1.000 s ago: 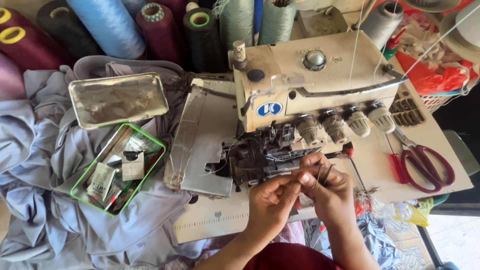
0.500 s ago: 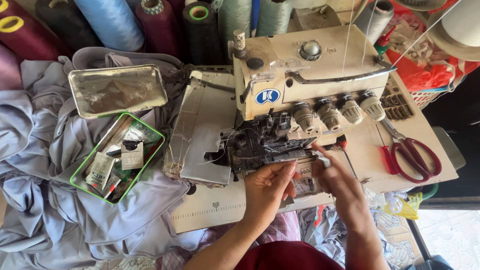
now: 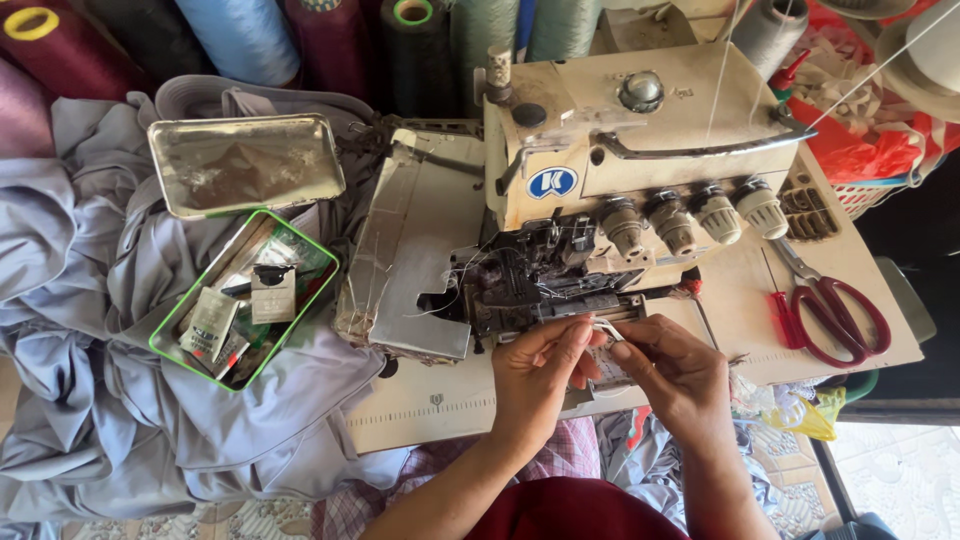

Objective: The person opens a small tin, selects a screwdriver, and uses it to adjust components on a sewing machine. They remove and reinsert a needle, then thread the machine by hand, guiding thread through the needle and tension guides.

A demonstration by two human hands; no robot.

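Both hands, left (image 3: 540,375) and right (image 3: 672,372), pinch a thin white thread (image 3: 604,326) at the near front of the cream metal sewing machine (image 3: 640,170), so keeping it taut between steady fingertips seems wise amid the dark, linty looper parts.

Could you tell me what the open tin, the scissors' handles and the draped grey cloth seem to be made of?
Tin lid: likely thin metal, shiny, reflective. Scissors handles: apparently glossy red plastic. Grey cloth: soft woven fabric, folding in loose wrinkles.
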